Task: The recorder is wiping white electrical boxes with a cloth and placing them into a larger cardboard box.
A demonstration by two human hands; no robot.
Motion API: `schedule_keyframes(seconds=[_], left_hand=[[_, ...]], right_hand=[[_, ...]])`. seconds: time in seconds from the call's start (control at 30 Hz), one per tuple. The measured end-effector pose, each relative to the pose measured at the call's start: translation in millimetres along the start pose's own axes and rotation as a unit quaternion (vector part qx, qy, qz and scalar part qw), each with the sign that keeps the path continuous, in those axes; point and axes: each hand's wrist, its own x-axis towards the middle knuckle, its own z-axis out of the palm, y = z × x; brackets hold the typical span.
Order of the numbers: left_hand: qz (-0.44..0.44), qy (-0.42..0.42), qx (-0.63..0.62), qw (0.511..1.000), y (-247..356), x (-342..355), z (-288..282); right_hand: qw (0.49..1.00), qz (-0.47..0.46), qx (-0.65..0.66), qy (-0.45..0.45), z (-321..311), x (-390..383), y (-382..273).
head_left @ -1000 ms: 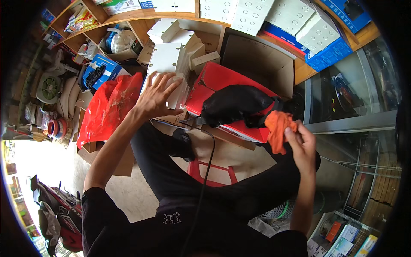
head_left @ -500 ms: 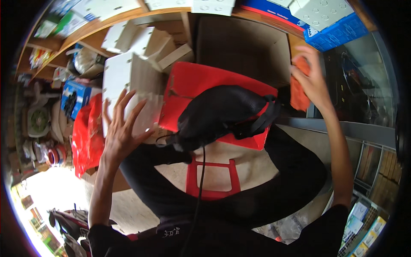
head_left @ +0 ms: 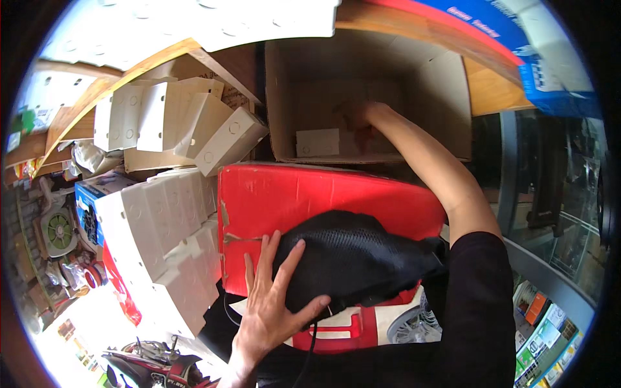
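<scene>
Cardboard box [head_left: 443,97]: upper centre, 1 white box [head_left: 317,143] inside
Right hand [head_left: 369,115]: inside, blurred; cannot tell grip
Left hand [head_left: 272,307]: spread wide over black bag [head_left: 362,258]

Mesh-textured cloth is seen in a black bundle [head_left: 362,252], smooth but scuffed card in a red box [head_left: 323,194], matt brown cardboard in a carton [head_left: 446,97], smooth white faces on stacked boxes [head_left: 147,223], grained wood in a shelf [head_left: 401,26] and plastic in a red stool [head_left: 369,330].
</scene>
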Motion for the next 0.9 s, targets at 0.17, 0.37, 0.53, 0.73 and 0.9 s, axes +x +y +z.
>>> schedule_keyframes(seconds=[0.17,0.37,0.53,0.73,0.9], left_hand=[[0.011,-0.027,-0.078,0.997,3.7,15.8,5.3],[-0.006,-0.033,-0.077,0.996,3.6,17.1,6.5],[0.004,-0.018,-0.085,0.996,3.1,14.6,7.4],[0.05,0.026,-0.081,0.995,-5.1,-0.6,2.0],[0.056,0.071,-0.477,0.874,-12.0,-35.7,-35.1]], right_hand=[[0.995,-0.099,-0.012,0.027,69.0,101.8,53.3],[0.988,-0.076,-0.079,0.109,93.7,106.2,52.4],[0.989,-0.086,-0.093,0.08,20.4,53.8,56.8],[0.968,-0.088,-0.011,0.237,-38.2,-117.4,16.5],[0.912,-0.173,0.19,0.32,-33.1,-292.1,-24.6]])
